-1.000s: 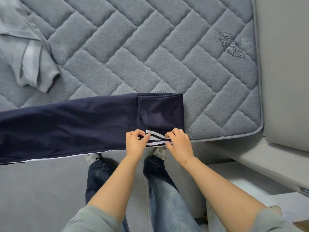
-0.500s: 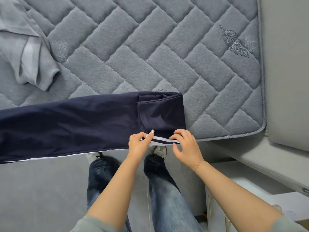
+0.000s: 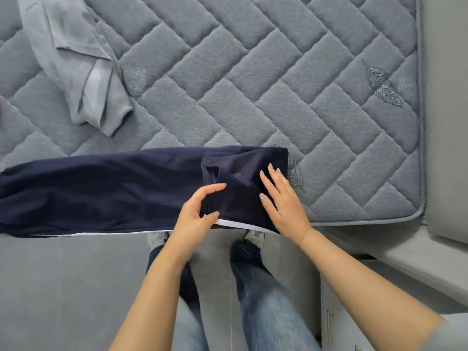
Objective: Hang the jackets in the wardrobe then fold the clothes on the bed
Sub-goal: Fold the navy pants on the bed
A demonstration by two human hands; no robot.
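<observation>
A navy garment (image 3: 101, 193) with a white side stripe lies stretched along the near edge of the mattress (image 3: 253, 84). Its right end is folded back into a flap (image 3: 240, 188). My right hand (image 3: 281, 201) lies flat on the flap with its fingers straight. At the flap's left edge rests my left hand (image 3: 197, 211), fingers loosely curved and thumb beside the white stripe. A crumpled grey garment (image 3: 81, 64) lies on the mattress at the upper left.
The mattress corner (image 3: 417, 211) is at the right, with a grey padded bed frame (image 3: 445, 122) beyond it. A white cabinet with a handle (image 3: 329, 325) stands at the lower right. My legs and shoes (image 3: 253, 236) are on the grey floor below the bed's edge.
Both hands have let go of the striped band at the garment's near edge and moved up onto the folded flap. The band now shows only as a thin white line.
</observation>
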